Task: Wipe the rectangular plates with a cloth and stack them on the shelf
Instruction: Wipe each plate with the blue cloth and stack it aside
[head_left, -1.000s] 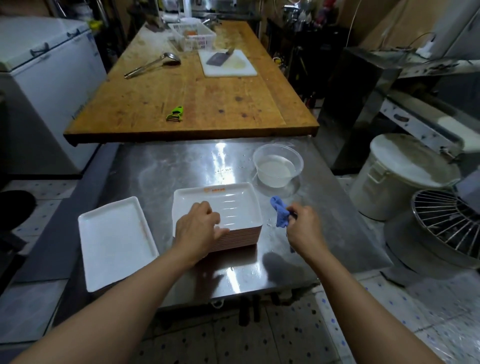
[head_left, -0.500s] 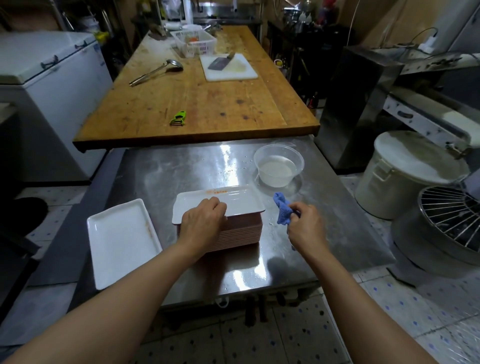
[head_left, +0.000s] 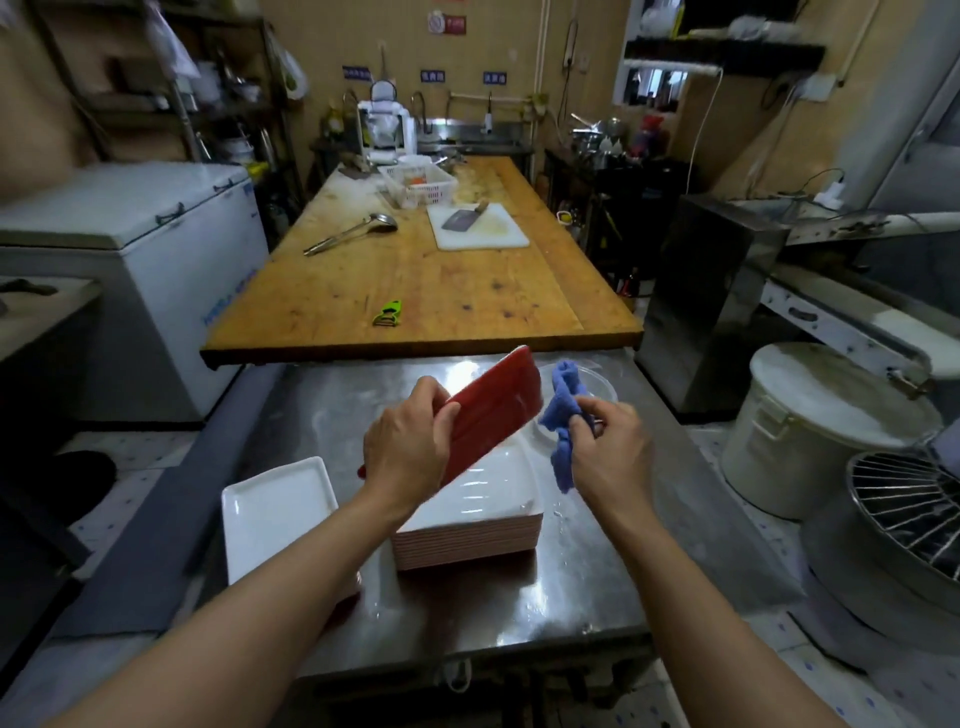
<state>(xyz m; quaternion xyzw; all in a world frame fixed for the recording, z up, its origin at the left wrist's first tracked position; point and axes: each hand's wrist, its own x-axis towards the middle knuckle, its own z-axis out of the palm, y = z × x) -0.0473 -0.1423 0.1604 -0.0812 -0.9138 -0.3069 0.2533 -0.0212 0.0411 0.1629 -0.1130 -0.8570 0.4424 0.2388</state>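
At the centre of the frame the left hand holds a rectangular plate with a red underside lifted and tilted steeply, its red back turned toward the camera; the fingers curl over its near edge and the thumb lies against the red face, so this grip is clenched on the plate. Just right of it, the right hand pinches a crumpled blue cloth, which bunches above the fingers and trails down below them, close beside the plate's right edge; whether cloth and plate touch cannot be told.

Directly below the lifted plate sits a stack of white rectangular plates with pinkish edges on the shiny steel worktop, lower centre of the frame. To the left of the stack, near the worktop's left edge, lies a single white rectangular plate, face up, partly hidden by the left forearm. Behind the cloth, a clear round plastic bowl stands on the steel, mostly hidden.

Further back, in the middle of the frame, a long wooden worktop carries a green peeler, a metal ladle, a white cutting board with a cleaver on it, and a white plastic basket. A white chest freezer stands at the left, and a large white lidded tub at the right.
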